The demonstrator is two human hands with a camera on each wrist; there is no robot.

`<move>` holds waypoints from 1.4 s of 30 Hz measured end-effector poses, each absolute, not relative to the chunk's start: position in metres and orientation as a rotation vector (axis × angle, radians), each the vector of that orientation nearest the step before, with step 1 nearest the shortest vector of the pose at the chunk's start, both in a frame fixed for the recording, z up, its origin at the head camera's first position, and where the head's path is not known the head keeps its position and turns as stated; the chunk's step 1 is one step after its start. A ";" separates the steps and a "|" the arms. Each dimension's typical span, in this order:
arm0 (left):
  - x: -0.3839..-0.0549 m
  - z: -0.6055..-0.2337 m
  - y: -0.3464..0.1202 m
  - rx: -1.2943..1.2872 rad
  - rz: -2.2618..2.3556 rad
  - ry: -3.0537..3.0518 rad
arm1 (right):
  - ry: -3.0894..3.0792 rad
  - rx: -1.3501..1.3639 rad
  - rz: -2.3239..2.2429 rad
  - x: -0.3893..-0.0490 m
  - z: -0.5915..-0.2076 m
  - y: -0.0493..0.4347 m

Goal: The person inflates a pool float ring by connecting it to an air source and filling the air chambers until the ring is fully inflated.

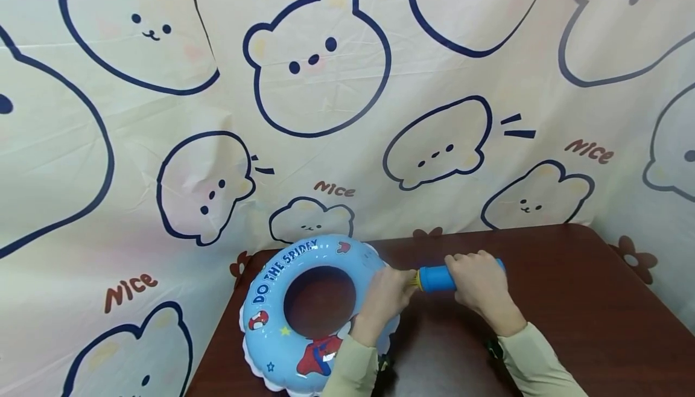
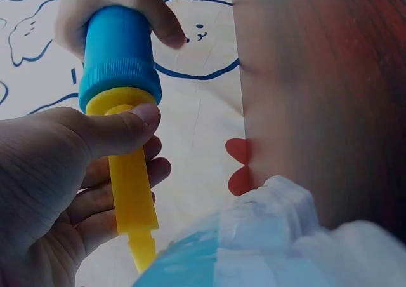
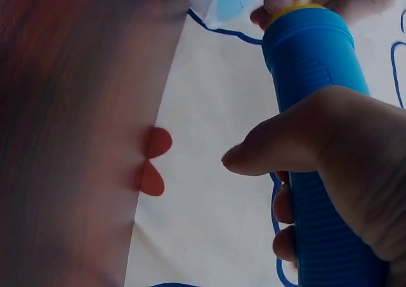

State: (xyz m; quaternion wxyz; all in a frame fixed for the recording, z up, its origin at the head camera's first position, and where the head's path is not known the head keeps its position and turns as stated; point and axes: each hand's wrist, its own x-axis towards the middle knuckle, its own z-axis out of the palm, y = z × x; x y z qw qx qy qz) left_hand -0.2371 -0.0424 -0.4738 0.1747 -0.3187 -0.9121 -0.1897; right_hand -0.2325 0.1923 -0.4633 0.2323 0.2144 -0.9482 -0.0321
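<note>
I have the left fingers (image 2: 92, 203) gripping the yellow end of the hand pump (image 1: 436, 278), the right fingers (image 3: 284, 206) wrapped round its blue barrel. Its tip points at the blue swim ring (image 1: 267, 291), which rests on the brown desk (image 1: 575, 300).

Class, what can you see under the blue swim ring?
Through the hole of the swim ring, the dark brown table shows. Whatever lies beneath the ring's inflated body is covered and cannot be seen.
</note>
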 end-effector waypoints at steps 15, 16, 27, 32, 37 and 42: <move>-0.242 -0.470 -0.053 -0.912 -0.641 -2.585 | -2.592 0.518 0.018 -0.238 -0.444 0.242; -0.243 -0.470 -0.054 -0.915 -0.648 -2.583 | -2.600 0.507 0.021 -0.238 -0.442 0.248; -0.246 -0.474 -0.059 -0.907 -0.659 -2.595 | -2.655 0.408 0.093 -0.229 -0.429 0.292; -0.246 -0.475 -0.061 -0.903 -0.662 -2.598 | -2.693 0.376 0.092 -0.227 -0.428 0.296; -0.245 -0.477 -0.060 -0.897 -0.585 -2.596 | -2.697 0.405 0.044 -0.228 -0.429 0.287; -0.246 -0.476 -0.057 -0.896 -0.519 -2.598 | -2.665 0.484 -0.053 -0.235 -0.437 0.263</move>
